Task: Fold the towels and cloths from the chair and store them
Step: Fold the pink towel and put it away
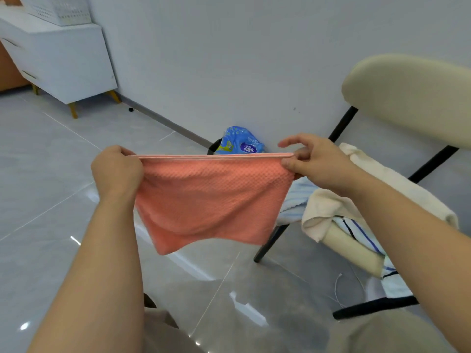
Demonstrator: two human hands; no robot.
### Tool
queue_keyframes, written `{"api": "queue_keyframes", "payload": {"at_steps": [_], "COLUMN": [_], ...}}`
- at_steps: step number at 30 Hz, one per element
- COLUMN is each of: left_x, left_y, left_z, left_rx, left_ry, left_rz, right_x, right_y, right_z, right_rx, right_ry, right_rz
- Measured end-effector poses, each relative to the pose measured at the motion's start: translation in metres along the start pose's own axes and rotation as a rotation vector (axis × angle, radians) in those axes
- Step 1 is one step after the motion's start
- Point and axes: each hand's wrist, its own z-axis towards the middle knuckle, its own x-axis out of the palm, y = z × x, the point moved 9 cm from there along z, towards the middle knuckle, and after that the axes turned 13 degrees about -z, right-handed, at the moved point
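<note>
A salmon-pink waffle-weave cloth (211, 197) hangs doubled over in the air in front of me, its top edges stretched level. My left hand (116, 171) grips its left top corner in a fist. My right hand (316, 160) pinches the right top corner, forefinger lifted. To the right stands the chair (407, 90) with a cream backrest and black legs. On its seat lie a cream towel (328, 202), a light blue cloth (297, 194) and a white cloth with blue stripes (367, 238), partly hidden by my right forearm.
A white cabinet (66, 59) on wooden legs stands at the back left with a white perforated basket (58, 11) on top. A blue plastic package (240, 143) lies by the wall behind the cloth. Glossy grey tiles (51, 174) cover the floor. A white cable (339, 289) lies under the chair.
</note>
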Motion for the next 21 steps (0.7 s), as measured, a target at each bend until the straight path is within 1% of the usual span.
{"api": "queue_keyframes", "payload": {"at_steps": [3,6,8,13,15,16,18,20,21], "left_x": [-0.002,-0.007,-0.009,0.0,0.005,0.007,0.012,0.021,0.027], "left_y": [0.0,0.007,0.011,0.014,0.02,0.024,0.031,0.033,0.032], "left_z": [-0.001,0.0,0.0,-0.008,-0.01,-0.01,-0.011,-0.013,-0.015], "left_rx": [-0.015,-0.094,-0.161,-0.292,-0.375,-0.405,-0.425,-0.449,-0.471], "left_ry": [0.068,0.108,0.152,0.328,0.326,0.305,0.284,0.283,0.287], "left_rz": [-0.04,-0.195,-0.331,-0.528,-0.564,-0.541,-0.455,-0.491,-0.542], "right_x": [-0.005,-0.008,-0.005,0.008,0.018,0.023,0.031,0.038,0.041], "right_y": [-0.008,-0.012,-0.015,-0.016,-0.022,-0.029,-0.043,-0.042,-0.038], "right_z": [0.006,0.007,0.009,0.011,0.02,0.026,0.037,0.041,0.042], "right_rx": [0.043,0.07,0.071,0.128,0.206,0.274,0.431,0.514,0.515], "right_ry": [0.004,0.011,0.039,0.12,0.082,0.033,-0.093,-0.151,-0.159], "right_rz": [-0.049,-0.005,0.126,0.567,0.66,0.651,0.503,0.335,0.277]}}
